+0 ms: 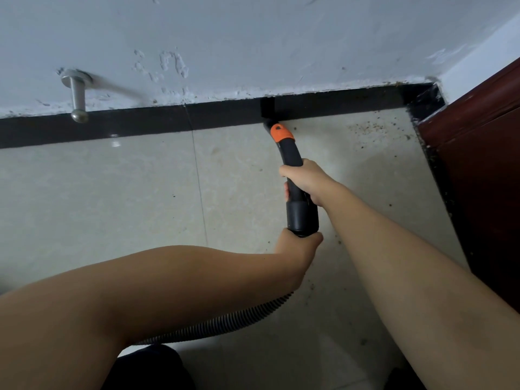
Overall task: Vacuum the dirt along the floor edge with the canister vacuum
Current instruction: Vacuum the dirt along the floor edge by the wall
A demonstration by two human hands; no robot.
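Gripping the wand [292, 175] with the right hand [305, 180] and the hose [225, 322] end with the left hand [299, 244], a person holds the nozzle [268, 109] against the black skirting [140, 123]. Dirt [374, 128] lies scattered toward the corner, so the job looks only partly done.

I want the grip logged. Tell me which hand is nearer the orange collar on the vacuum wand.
The right hand: it grips the black wand just below the orange collar. The left hand holds lower down, under the cuff where the ribbed hose joins.
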